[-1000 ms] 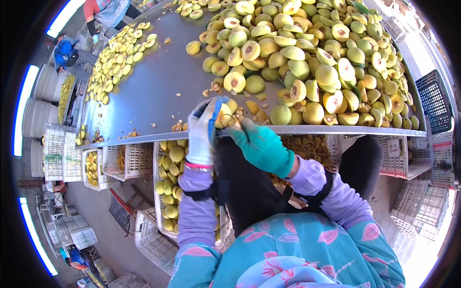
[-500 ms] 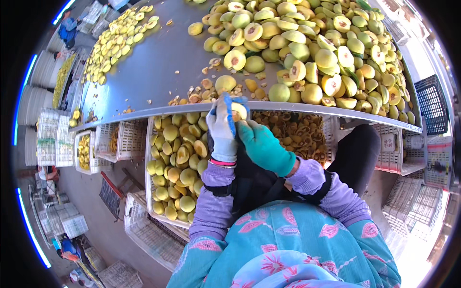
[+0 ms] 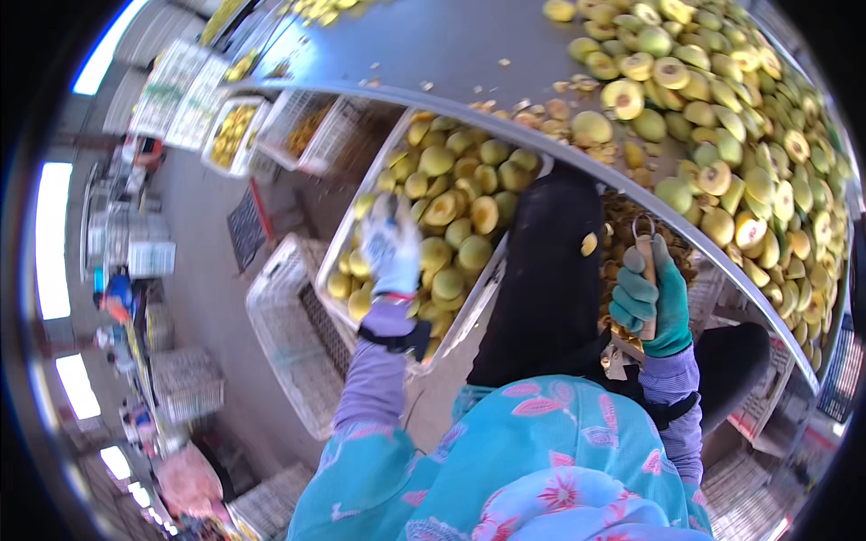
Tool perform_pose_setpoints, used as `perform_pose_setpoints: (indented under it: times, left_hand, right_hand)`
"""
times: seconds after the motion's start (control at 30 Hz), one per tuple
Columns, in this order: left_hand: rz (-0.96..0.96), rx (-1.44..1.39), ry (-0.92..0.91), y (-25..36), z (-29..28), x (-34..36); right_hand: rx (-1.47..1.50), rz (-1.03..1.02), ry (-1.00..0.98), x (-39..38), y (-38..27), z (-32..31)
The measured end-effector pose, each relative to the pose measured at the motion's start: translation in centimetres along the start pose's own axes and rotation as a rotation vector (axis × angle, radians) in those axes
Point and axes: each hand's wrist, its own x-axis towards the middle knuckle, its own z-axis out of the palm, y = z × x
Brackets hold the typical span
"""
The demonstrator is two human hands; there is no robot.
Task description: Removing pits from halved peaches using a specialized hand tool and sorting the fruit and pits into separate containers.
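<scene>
My left hand, in a white and blue glove, is over a white crate of yellow-green fruit halves that look like peaches. Motion blurs it somewhat; its fingers look extended and a little apart, with no fruit visible in them. In a green glove, my right hand is wrapped round the wooden handle of a loop-ended pitting tool. The tool's metal loop points up, away from me. Below the table edge, a container of brown and yellow fruit scraps is partly hidden behind that hand.
A metal table with a raised rim runs across the far side, bearing a heap of halved fruit at right. A white crate stands on the floor at left. My dark-trousered leg lies between the hands; a small yellow scrap rests on it.
My hands have parted from the table edge, where the left held a fruit half. The left has moved over the crate; the right has moved right and nearer me. The view has turned left.
</scene>
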Motion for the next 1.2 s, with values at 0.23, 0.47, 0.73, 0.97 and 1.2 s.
perform_pose_setpoints:
  times: [0.23, 0.47, 0.73, 0.97, 1.2]
  left_hand:
    - [-0.145, 0.004, 0.010, 2.4, -1.7, 4.5]
    - [0.288, -0.370, -0.283, 24.3, 4.4, 21.4]
    - [-0.163, -1.514, -0.580, 24.5, 1.0, 18.3]
    - [-0.049, -1.408, -0.396, 24.7, -1.6, 11.0]
    - [0.548, -0.863, -0.078, 23.4, -0.9, 8.6]
  right_hand:
    - [-0.007, -0.020, 0.268, -0.5, -2.8, -0.8]
    - [-0.474, -0.236, 0.579, 1.1, -2.1, 3.3]
    - [-1.287, -0.922, 0.680, 3.0, -3.8, 0.8]
    - [-1.477, -1.008, 0.763, 5.3, -1.6, 0.3]
    - [-1.244, -1.030, 0.747, 3.8, -1.1, 1.8]
